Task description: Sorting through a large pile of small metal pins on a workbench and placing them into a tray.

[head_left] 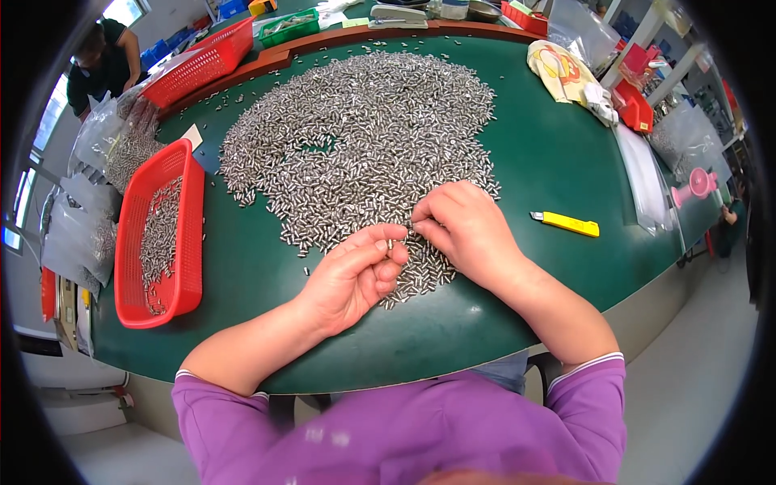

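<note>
A wide pile of small silvery metal cylinders [380,137] spreads over the green tabletop. At its near edge my left hand [356,271] is turned palm up with curled fingers, and a small metal cylinder [390,245] shows between its fingertips. Close beside it, on the right, my right hand [465,226] is closed in a pinch above the pile. Whatever lies between the right fingertips is too small to tell from the cylinders behind. The two hands' fingertips are nearly touching.
Left of the pile stands a red plastic basket [194,267] with more cylinders inside. A yellow utility knife [570,224] lies to the right. Another red basket [202,69] and a green tray [288,31] are at the back. Over at far left, a person [101,61] bends down.
</note>
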Motion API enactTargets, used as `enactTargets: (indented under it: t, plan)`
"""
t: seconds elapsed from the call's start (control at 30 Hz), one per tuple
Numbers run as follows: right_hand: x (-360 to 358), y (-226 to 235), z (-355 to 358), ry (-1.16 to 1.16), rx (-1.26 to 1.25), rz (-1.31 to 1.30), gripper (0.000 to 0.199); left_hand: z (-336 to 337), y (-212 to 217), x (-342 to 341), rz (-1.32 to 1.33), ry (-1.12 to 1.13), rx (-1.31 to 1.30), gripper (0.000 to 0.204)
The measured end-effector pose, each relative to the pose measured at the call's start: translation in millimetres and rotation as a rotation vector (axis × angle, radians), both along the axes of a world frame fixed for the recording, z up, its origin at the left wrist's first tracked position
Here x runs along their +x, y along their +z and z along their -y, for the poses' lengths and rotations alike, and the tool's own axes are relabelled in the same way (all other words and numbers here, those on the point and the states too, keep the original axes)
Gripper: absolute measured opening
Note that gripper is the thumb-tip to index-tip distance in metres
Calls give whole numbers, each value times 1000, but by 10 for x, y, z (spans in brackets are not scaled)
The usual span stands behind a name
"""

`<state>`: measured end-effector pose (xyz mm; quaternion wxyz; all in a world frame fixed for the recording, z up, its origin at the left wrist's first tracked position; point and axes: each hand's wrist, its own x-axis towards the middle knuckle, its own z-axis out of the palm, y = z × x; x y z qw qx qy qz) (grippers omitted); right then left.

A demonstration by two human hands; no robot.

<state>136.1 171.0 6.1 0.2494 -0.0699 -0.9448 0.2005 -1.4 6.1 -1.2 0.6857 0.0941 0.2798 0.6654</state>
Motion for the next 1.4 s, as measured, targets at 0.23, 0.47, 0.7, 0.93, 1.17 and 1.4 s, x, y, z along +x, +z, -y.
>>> enactTargets:
  t: [0.23, 0.47, 0.7, 0.93, 1.17, 1.4]
  plan:
    - [7, 157, 81, 192, -223, -133, 10, 27, -4, 49, -152, -47, -31, 22]
    - [31, 63, 33, 91, -157, -62, 21, 20, 3, 32, -141, -65, -33, 15]
    - [-27, -58, -15, 60, 37, 7, 18, 19, -1, 30, -118, -66, -72, 21]
    - [-25, 101, 41, 9, -55, -119, 9, 23, 55, 64, -157, -19, -71, 20]
    - [22, 148, 125, 189, -189, -134, 12, 18, 42, 104, -312, -37, -56, 17]
    - [25, 23, 35, 49, -61, -34, 20, 17, 24, 56, -214, -38, -25, 17]
